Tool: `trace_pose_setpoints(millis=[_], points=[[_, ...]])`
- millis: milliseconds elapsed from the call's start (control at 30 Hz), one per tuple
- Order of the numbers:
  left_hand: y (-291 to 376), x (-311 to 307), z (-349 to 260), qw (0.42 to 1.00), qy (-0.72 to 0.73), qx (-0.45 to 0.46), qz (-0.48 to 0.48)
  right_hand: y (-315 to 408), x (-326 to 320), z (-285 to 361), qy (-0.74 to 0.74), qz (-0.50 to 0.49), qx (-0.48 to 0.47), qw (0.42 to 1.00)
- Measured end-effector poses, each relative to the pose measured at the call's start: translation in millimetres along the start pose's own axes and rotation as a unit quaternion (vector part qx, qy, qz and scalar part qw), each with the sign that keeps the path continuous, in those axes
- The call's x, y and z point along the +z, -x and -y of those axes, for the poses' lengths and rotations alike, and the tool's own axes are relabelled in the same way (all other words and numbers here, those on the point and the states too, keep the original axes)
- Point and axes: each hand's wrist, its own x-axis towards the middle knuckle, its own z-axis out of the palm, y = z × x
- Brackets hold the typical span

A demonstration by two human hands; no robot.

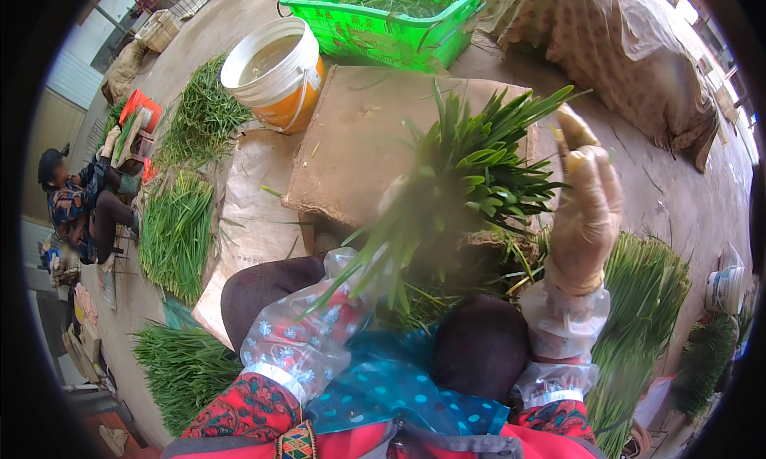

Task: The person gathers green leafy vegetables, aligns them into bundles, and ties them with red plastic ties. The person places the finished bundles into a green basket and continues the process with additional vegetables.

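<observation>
A bunch of long flat green leaves (479,159), seemingly garlic chives, is held up before me, its tips fanning to the upper right. My left hand (392,195) is mostly hidden behind the leaves and holds the bunch; a pale patch of glove shows. My right hand (586,213), in a soiled pale glove, is raised just right of the leaf tips with its fingers bent. A thin yellowish piece shows near its fingertips, but whether it is gripped is unclear. Beneath the bunch stands a low surface covered in brown cloth (365,136). Loose leaves (425,303) lie between my knees.
A white-and-orange bucket (278,94) holds cloudy water beside a green plastic crate (383,31) containing greens. Chive piles lie left (176,231) and right (640,297). A cloth-covered heap (604,46) stands far right. Another person (84,201) sits at left, handling greens.
</observation>
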Motion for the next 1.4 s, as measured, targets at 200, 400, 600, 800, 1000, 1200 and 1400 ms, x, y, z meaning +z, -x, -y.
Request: trace_pose_setpoints(millis=[200, 400, 600, 800, 1000, 1200, 1400], points=[[-8.2, 4.3, 2.9, 1.000, 0.011, 0.008, -0.012, 10.8, 9.9, 30.8, 0.273, 0.051, -0.168, 0.946], [-8.1, 3.1, 5.4, 0.999, 0.024, 0.009, -0.022, 29.7, 38.7, 45.1, 0.404, 0.096, -0.246, 0.876], [-7.7, 4.9, 8.7, 0.999, 0.040, 0.000, -0.027, 36.1, 52.2, 49.2, 0.479, 0.132, -0.208, 0.843], [-9.1, -2.7, 6.0, 0.998, 0.057, -0.004, -0.020, 44.3, -4.4, 22.1, 0.495, 0.012, -0.101, 0.863], [-60.5, -18.6, -42.0, 0.985, 0.152, 0.032, -0.073, 44.9, -76.9, -69.8, 0.307, -0.008, 0.175, 0.935], [-108.4, -62.5, -76.1, 0.952, 0.189, 0.100, -0.217, 16.1, -49.2, -154.9, 0.564, 0.362, -0.110, 0.734], [-166.5, -81.6, -51.9, 0.901, 0.407, -0.077, -0.128, 3.0, -45.8, -165.9, 0.184, 0.149, 0.134, 0.962]])
